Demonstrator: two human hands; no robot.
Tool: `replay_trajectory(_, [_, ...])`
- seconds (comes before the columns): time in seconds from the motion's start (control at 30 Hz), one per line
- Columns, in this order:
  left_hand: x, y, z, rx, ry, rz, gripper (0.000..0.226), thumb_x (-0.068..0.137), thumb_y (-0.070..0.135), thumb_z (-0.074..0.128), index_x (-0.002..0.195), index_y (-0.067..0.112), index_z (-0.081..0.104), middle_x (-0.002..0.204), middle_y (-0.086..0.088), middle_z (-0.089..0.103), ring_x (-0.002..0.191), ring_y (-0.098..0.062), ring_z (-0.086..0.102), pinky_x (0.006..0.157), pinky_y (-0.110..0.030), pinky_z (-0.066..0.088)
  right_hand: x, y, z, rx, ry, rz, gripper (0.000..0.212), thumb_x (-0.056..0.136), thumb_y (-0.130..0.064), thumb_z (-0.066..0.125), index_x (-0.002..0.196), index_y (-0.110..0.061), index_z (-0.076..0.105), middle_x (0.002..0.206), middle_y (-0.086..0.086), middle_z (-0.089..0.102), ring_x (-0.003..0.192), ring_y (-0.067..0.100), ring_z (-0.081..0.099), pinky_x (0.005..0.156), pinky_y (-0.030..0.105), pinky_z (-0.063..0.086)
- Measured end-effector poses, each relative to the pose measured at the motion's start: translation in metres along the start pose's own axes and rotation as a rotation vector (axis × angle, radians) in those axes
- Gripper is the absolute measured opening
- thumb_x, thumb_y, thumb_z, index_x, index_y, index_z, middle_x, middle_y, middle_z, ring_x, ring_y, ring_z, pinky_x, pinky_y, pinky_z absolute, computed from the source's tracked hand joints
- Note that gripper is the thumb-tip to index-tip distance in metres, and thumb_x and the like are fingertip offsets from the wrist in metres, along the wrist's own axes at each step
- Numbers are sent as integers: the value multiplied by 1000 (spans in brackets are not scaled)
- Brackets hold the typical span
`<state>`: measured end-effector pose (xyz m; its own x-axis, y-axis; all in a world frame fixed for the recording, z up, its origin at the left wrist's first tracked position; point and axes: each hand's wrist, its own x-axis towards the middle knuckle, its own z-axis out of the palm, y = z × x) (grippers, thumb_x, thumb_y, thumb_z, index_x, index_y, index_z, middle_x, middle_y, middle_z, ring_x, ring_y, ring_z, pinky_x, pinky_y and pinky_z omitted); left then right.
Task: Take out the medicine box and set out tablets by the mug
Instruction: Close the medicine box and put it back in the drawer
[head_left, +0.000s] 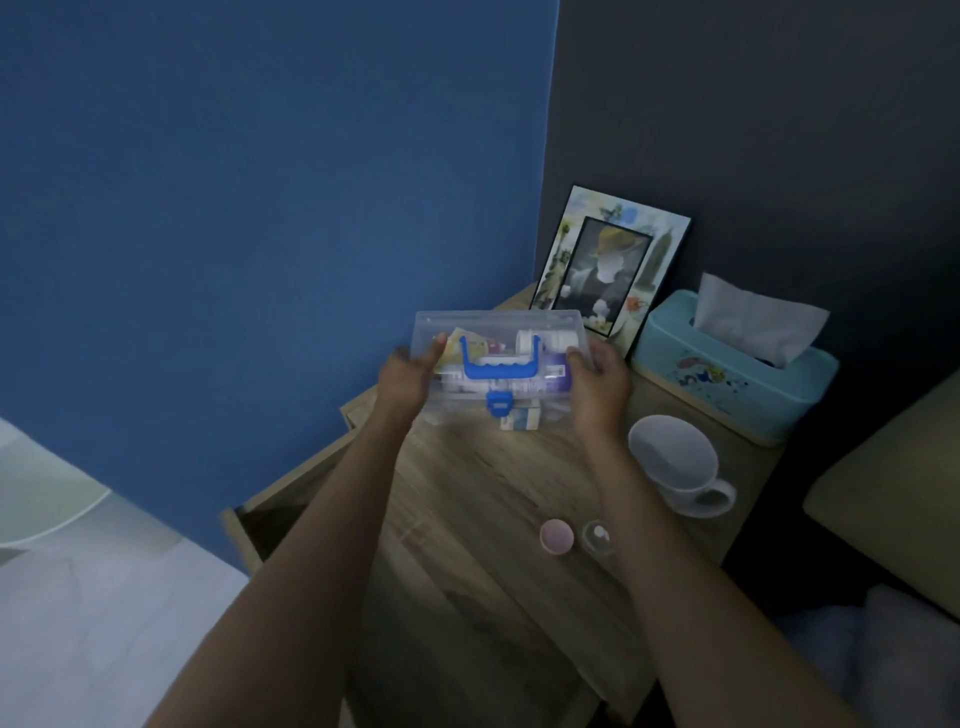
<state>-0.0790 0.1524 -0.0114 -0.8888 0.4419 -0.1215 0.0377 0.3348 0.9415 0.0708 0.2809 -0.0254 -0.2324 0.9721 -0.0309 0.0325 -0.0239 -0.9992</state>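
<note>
A clear plastic medicine box (498, 332) with a blue handle and blue latch is held tilted over the far part of the wooden bedside table (467, 499). My left hand (408, 376) grips its left end and my right hand (597, 384) grips its right end. Tubes, bottles and packets show through the lid. A white mug (675, 462) stands on the table to the right, handle toward me. In front of the mug lie a pink cap (557, 536) and a small clear container (598, 538) with something white inside.
A picture frame (608, 270) leans against the dark wall at the back. A light blue tissue box (737, 369) stands right of it. An open drawer (280, 499) juts out on the table's left side. A bed edge (883, 493) lies at right.
</note>
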Motion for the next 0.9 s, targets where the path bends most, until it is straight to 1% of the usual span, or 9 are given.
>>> replay_trajectory(0.1, [-1, -1, -2, -156, -35, -2, 12, 88, 38, 63, 88, 26, 65, 83, 14, 65, 82, -8, 62, 64, -18, 45, 14, -11, -1, -22, 39, 83, 37, 89, -34, 61, 114, -8, 62, 114, 12, 68, 101, 28, 67, 81, 37, 56])
replay_trajectory(0.2, [-3, 0, -3, -196, -48, -7, 10, 87, 36, 64, 80, 30, 64, 79, 20, 63, 73, 5, 58, 59, -12, 43, 29, -23, 3, -78, -87, 280, 61, 90, -50, 55, 134, -9, 51, 127, 13, 62, 109, 31, 64, 90, 41, 54])
replay_trajectory(0.27, [-3, 0, -3, -213, -62, -37, 14, 87, 38, 65, 90, 24, 67, 82, 16, 65, 75, 1, 60, 61, -16, 45, 28, -31, 4, -53, -241, 429, 53, 92, -50, 52, 126, -9, 57, 98, 9, 70, 80, 26, 68, 69, 37, 57])
replay_trajectory(0.33, [-5, -1, -7, -220, -63, -75, 21, 86, 39, 66, 94, 20, 66, 84, 12, 65, 77, -3, 60, 65, -21, 46, 26, -34, 3, -85, -292, 479, 48, 94, -46, 52, 122, -8, 59, 81, 6, 67, 64, 21, 63, 61, 33, 53])
replay_trajectory(0.43, [-10, -4, -17, -221, -83, -82, 16, 85, 38, 67, 79, 24, 66, 81, 12, 66, 74, -4, 61, 58, -16, 47, 16, -31, 2, -86, -269, 472, 49, 95, -43, 51, 126, -6, 57, 91, 10, 66, 63, 21, 61, 62, 32, 53])
replay_trajectory(0.57, [-24, -2, -45, -211, -108, -124, 27, 83, 39, 68, 95, 14, 72, 89, 1, 70, 80, -19, 66, 74, -32, 53, -26, -30, 4, -54, -228, 491, 54, 96, -49, 46, 127, -6, 58, 109, 14, 68, 82, 30, 67, 73, 39, 56])
replay_trajectory(0.67, [-33, 5, -75, -223, -100, -133, 15, 82, 30, 70, 78, 16, 70, 76, 1, 69, 70, -18, 65, 60, -26, 51, -76, -39, 6, -3, -193, 495, 52, 95, -54, 41, 117, -12, 61, 93, 7, 68, 71, 24, 67, 63, 34, 56])
replay_trajectory(0.73, [-39, 11, -96, -210, -90, -122, 15, 81, 29, 71, 74, 16, 69, 73, 4, 68, 65, -12, 64, 51, -21, 49, -110, -45, 9, 34, -149, 466, 51, 95, -55, 39, 120, -16, 59, 98, 7, 69, 72, 22, 68, 61, 33, 56])
replay_trajectory(0.9, [-54, 7, -143, -163, -101, -130, 42, 79, 31, 70, 110, 3, 68, 107, -7, 69, 97, -26, 65, 76, -28, 47, -190, -54, 24, 214, -27, 443, 46, 97, -48, 43, 128, -16, 54, 103, 1, 67, 78, 11, 66, 67, 27, 54])
